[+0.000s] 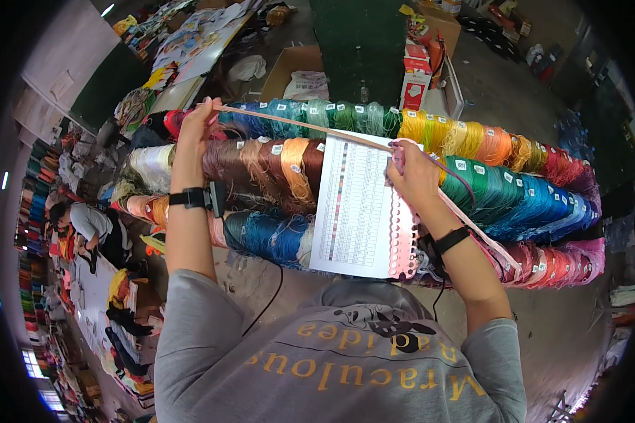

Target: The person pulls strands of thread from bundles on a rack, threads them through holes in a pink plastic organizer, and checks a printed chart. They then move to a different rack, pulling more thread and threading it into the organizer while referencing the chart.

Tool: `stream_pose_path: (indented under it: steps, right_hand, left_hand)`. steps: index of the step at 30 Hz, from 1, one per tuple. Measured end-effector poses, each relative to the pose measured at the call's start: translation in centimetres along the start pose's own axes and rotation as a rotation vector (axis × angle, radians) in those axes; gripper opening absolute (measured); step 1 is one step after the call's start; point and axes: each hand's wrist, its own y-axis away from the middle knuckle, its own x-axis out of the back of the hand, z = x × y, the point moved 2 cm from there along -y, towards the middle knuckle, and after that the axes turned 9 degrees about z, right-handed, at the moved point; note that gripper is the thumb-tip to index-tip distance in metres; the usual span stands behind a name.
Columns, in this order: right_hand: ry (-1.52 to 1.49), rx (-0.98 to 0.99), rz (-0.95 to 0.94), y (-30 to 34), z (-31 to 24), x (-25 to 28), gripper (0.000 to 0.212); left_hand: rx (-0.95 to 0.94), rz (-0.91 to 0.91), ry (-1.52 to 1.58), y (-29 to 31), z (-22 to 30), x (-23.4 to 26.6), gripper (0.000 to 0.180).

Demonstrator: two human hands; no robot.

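A beige bundle of thread [296,123] is pulled taut across the rack between my two hands. My left hand [200,121], closed at the far left, pinches one end of it. My right hand [414,175] is closed around the thread's other end, at the upper right corner of a white printed chart [356,211]. Along the chart's right side runs a pink strip with punched holes [402,247], and pink thread [480,236] trails from there to the lower right. A purple strand [460,178] hangs beside my right hand. My right fingertips are partly hidden.
Rows of labelled thread skeins surround the chart: brown [240,166], green [473,176], blue [271,233] and yellow [434,130]. Behind the rack are a cardboard box [279,70] and a red-and-white carton [415,81]. Another person [92,225] sits by a table at left.
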Motion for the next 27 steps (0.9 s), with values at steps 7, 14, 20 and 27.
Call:
stream_pose_path:
  steps: [7, 14, 20, 27]
  right_hand:
    - [-0.492, -0.349, -0.212, 0.3, 1.5, 3.3, 0.043]
    - [-0.223, -0.153, -0.145, 4.4, -1.5, 10.4, 0.032]
    - [-0.157, -0.148, -0.252, 9.6, -4.0, 7.8, 0.055]
    - [0.048, -0.124, -0.197, 10.2, -5.0, 5.6, 0.071]
  left_hand:
    - [-0.598, 0.11, -1.055, 6.5, -4.2, 1.3, 0.034]
    - [-0.434, -0.298, -0.683, 21.6, -5.4, -6.1, 0.023]
    - [-0.131, -0.353, -0.519, 23.7, -11.2, -8.8, 0.029]
    - [-0.014, -0.387, -0.526, 24.3, -11.6, -10.5, 0.017]
